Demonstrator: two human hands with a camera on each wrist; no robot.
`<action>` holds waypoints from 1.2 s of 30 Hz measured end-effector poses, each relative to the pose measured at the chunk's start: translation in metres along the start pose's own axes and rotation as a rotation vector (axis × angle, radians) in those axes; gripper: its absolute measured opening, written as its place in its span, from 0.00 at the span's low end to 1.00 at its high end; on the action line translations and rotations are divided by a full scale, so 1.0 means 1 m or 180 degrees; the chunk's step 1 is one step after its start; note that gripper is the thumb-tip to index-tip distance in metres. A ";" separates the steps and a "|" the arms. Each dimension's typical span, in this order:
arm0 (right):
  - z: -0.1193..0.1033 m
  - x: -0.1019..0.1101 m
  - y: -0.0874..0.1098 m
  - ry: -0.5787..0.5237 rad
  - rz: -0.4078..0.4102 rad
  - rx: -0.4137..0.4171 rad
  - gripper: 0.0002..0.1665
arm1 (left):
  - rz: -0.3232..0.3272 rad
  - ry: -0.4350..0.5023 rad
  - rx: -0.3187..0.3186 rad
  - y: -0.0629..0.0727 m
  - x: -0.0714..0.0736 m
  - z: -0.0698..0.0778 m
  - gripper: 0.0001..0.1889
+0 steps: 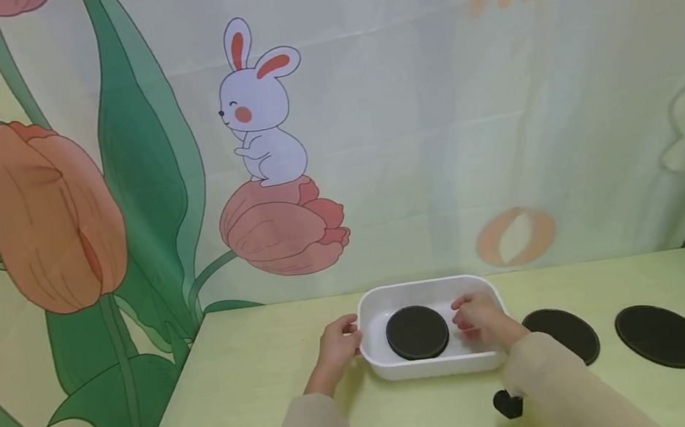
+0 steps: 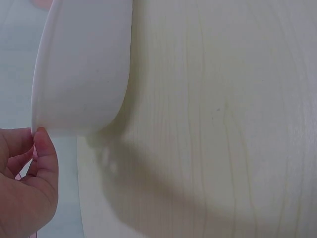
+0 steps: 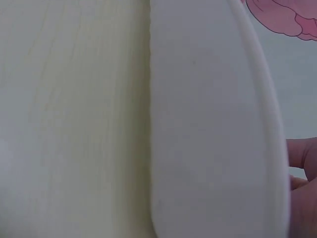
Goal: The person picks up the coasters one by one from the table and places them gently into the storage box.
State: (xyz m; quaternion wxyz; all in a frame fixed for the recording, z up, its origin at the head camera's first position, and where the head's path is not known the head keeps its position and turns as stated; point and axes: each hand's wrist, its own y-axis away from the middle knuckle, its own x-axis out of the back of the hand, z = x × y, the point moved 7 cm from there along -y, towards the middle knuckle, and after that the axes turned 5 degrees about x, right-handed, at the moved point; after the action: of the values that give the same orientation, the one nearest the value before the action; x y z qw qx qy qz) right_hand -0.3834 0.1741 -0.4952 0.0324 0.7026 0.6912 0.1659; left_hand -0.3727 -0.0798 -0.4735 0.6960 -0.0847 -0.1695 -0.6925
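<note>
A white rectangular plastic basin [image 1: 415,370] with rounded corners stands on the table, and a round black disc [image 1: 417,333] lies inside it, left of the middle. My left hand [image 1: 338,345] is at the basin's left end; in the left wrist view its thumb and fingertips pinch the rim. My right hand [image 1: 479,315] reaches over the basin's right part, its fingers loosely bent and apart from the disc, with nothing seen between them. The right wrist view shows mostly the basin's outer wall [image 3: 213,119], and the rim hides part of that hand.
To the right of the basin, two more flat black discs lie on the pale wood-grain table [image 1: 257,352]: a nearer disc [image 1: 563,335], partly covered by my right sleeve, and a farther disc [image 1: 662,336]. A printed curtain [image 1: 396,124] hangs behind the table's back edge.
</note>
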 end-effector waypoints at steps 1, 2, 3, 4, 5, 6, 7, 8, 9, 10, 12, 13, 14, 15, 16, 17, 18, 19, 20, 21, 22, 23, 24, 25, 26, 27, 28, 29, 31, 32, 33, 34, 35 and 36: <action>-0.003 0.003 0.001 0.0090 -0.0039 0.0031 0.20 | 0.0001 0.0000 -0.0002 0.000 0.000 0.000 0.20; -0.007 0.006 0.001 0.0167 -0.0058 0.0061 0.20 | 0.0000 0.0006 0.0000 0.000 0.000 0.000 0.20; -0.011 0.009 0.002 0.0232 -0.0085 0.0087 0.20 | -0.0001 0.0003 -0.0005 0.000 0.000 0.000 0.20; -0.015 0.013 0.003 0.0301 -0.0118 0.0121 0.20 | -0.0003 -0.0001 -0.0008 -0.001 0.000 0.000 0.20; -0.020 0.016 0.005 0.0343 -0.0158 0.0137 0.20 | -0.0005 -0.0001 -0.0009 -0.001 0.000 -0.001 0.20; -0.025 0.019 0.007 0.0395 -0.0184 0.0160 0.20 | -0.0005 0.0005 0.0004 -0.002 -0.001 -0.001 0.20; -0.030 0.023 0.009 0.0450 -0.0205 0.0193 0.19 | -0.0001 0.0009 0.0017 -0.002 0.000 -0.002 0.20; -0.034 0.025 0.011 0.0481 -0.0238 0.0214 0.19 | -0.0005 0.0008 0.0012 -0.003 -0.001 -0.002 0.20; -0.038 0.029 0.012 0.0543 -0.0272 0.0239 0.20 | -0.0009 0.0001 0.0001 -0.003 0.000 -0.003 0.20; -0.041 0.032 0.013 0.0604 -0.0297 0.0271 0.20 | -0.0011 0.0000 -0.0004 -0.003 0.000 -0.002 0.20; -0.047 0.040 0.014 0.0725 -0.0311 0.0325 0.20 | -0.0016 -0.0014 -0.0015 -0.003 0.000 -0.002 0.20; -0.049 0.043 0.015 0.0776 -0.0313 0.0357 0.21 | -0.0017 -0.0017 -0.0012 -0.002 0.000 -0.001 0.20; -0.051 0.047 0.015 0.0840 -0.0329 0.0385 0.22 | -0.0020 -0.0020 -0.0010 -0.002 0.000 -0.001 0.20; -0.052 0.051 0.014 0.0901 -0.0334 0.0411 0.22 | -0.0019 -0.0024 -0.0009 -0.002 0.001 -0.001 0.20; -0.053 0.055 0.015 0.0935 -0.0348 0.0439 0.23 | -0.0020 -0.0036 -0.0024 -0.001 0.001 0.000 0.20; -0.054 0.058 0.015 0.0973 -0.0360 0.0461 0.23 | -0.0020 -0.0036 -0.0021 -0.001 0.001 0.000 0.20; -0.054 0.062 0.016 0.1010 -0.0384 0.0485 0.23 | -0.0023 -0.0039 -0.0031 -0.001 0.000 0.000 0.20; -0.054 0.066 0.016 0.1032 -0.0401 0.0510 0.24 | -0.0021 -0.0037 -0.0030 -0.001 0.000 0.000 0.20; -0.054 0.070 0.016 0.1057 -0.0426 0.0543 0.24 | -0.0021 -0.0034 -0.0032 -0.001 0.000 0.000 0.20; -0.053 0.075 0.016 0.1081 -0.0449 0.0574 0.24 | -0.0023 -0.0035 -0.0035 -0.001 0.000 0.000 0.20; -0.052 0.079 0.016 0.1104 -0.0471 0.0611 0.24 | -0.0023 -0.0038 -0.0034 -0.002 0.000 0.000 0.20; -0.051 0.083 0.016 0.1124 -0.0494 0.0648 0.24 | -0.0019 -0.0035 -0.0016 -0.002 0.000 -0.001 0.20; -0.050 0.087 0.016 0.1145 -0.0516 0.0686 0.24 | -0.0021 -0.0038 -0.0013 -0.003 0.000 -0.001 0.20; -0.048 0.091 0.016 0.1158 -0.0544 0.0722 0.25 | -0.0020 -0.0034 0.0006 -0.003 0.000 -0.002 0.20; -0.045 0.094 0.016 0.1173 -0.0573 0.0742 0.25 | -0.0025 -0.0042 0.0006 -0.004 -0.001 -0.002 0.20; -0.043 0.098 0.017 0.1189 -0.0612 0.0762 0.26 | -0.0028 -0.0051 0.0007 -0.004 -0.001 -0.003 0.20; -0.040 0.101 0.017 0.1195 -0.0632 0.0775 0.26 | -0.0028 -0.0055 0.0010 -0.004 -0.001 -0.003 0.20; -0.037 0.104 0.018 0.1206 -0.0650 0.0782 0.26 | -0.0028 -0.0058 0.0010 -0.004 -0.001 -0.003 0.20; -0.030 0.111 0.019 0.1236 -0.0682 0.0788 0.27 | -0.0029 -0.0060 0.0009 -0.003 -0.001 -0.003 0.20; -0.027 0.114 0.019 0.1264 -0.0692 0.0794 0.27 | -0.0029 -0.0057 0.0008 -0.003 -0.001 -0.003 0.20; -0.024 0.116 0.020 0.1296 -0.0698 0.0804 0.28 | -0.0027 -0.0049 0.0010 -0.003 -0.001 -0.003 0.20; -0.022 0.119 0.020 0.1321 -0.0689 0.0802 0.28 | -0.0025 -0.0042 0.0013 -0.002 0.000 -0.002 0.20; -0.019 0.122 0.021 0.1355 -0.0687 0.0801 0.28 | -0.0026 -0.0038 0.0013 -0.002 0.000 -0.002 0.20; -0.016 0.124 0.021 0.1393 -0.0686 0.0800 0.29 | -0.0028 -0.0037 0.0011 -0.002 0.000 -0.002 0.20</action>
State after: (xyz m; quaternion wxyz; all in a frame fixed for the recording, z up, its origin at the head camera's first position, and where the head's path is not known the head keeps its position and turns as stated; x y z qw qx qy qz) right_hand -0.3691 0.2925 -0.4511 -0.1876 0.5709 0.7678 0.2223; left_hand -0.3741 -0.0803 -0.4753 0.6922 -0.0868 -0.1751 -0.6948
